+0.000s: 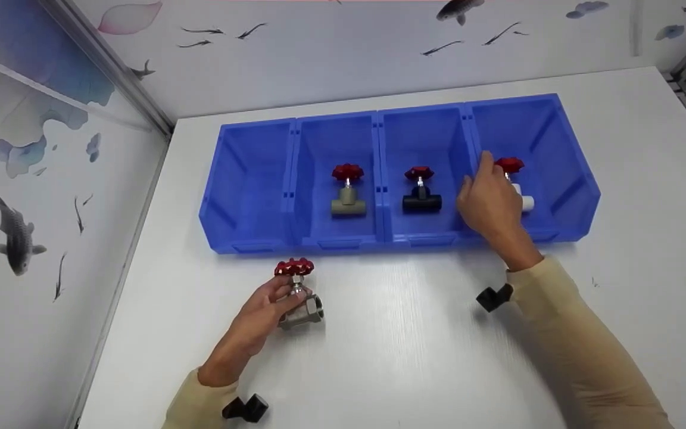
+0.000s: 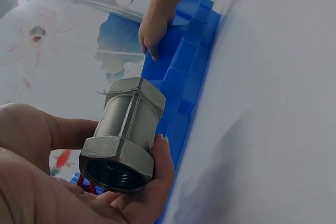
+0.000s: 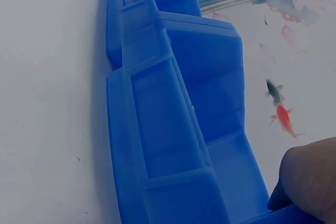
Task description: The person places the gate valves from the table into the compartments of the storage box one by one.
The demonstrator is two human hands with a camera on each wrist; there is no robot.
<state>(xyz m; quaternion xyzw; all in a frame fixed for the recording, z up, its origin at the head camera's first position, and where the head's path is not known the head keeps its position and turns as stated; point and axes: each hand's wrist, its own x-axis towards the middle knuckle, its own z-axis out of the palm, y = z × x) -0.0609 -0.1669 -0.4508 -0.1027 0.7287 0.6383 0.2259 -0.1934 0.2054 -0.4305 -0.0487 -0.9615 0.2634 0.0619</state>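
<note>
My left hand (image 1: 256,316) holds a metal gate valve (image 1: 310,310) with a red handwheel above the table, in front of the bins. In the left wrist view its hexagonal ends and threaded bore show, the valve body (image 2: 126,114) between thumb and fingers. My right hand (image 1: 490,199) grips the divider wall between the two rightmost blue bins (image 1: 569,179). A white valve (image 1: 526,204) with a red handwheel lies in the rightmost bin, partly hidden by that hand. In the right wrist view, part of the right hand (image 3: 310,177) meets a bin wall at the lower right.
The joined blue bins stand in a row on the white table (image 1: 379,333). An olive valve (image 1: 348,205) and a black valve (image 1: 421,201), both with red handwheels, lie in the middle bins. Printed panels (image 1: 319,53) stand behind and at the left.
</note>
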